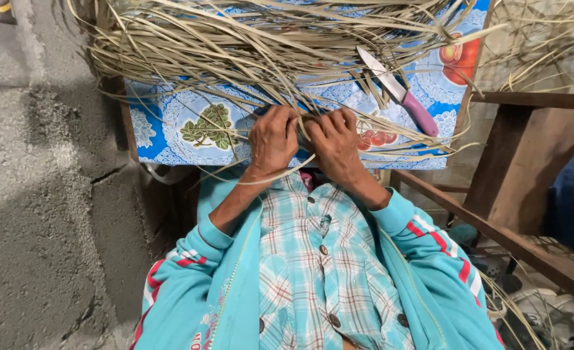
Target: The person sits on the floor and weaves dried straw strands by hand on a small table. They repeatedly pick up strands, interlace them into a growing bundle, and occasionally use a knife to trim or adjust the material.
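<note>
hidden: fingertips of both hands buried in the strips [248,52]; what sits between the palms is hard to make out; a dark bit shows between the hands, unclear what
cut off: strip pile runs past the top edge; bench [170,139] front edge visible only, legs mostly covered; wooden frame [527,162] at right cut by the edge
left hand [274,139]: grip closed, fingers curled tight round a bunch of strips at the near edge of the bench
right hand [335,142]: grip closed too, fingers curled on the same bunch, knuckles touching the left hand
strips: dry, pale, long and flat, heaped across the bench; loose ends hang over the near edge and curl below the hands; one strand loops under both wrists; too many to count
knife [400,94]: one, pink handle, light blade, lies on the strips just right of the right hand, not touched
cloth: one blue and white patterned cover on the bench, leaf and fruit prints
sleeves: two, teal with red and white stripes; checked shirt between
more strips: second pile top right, some on the floor lower right
floor [34,194]: grey concrete, cracked, at left
</note>
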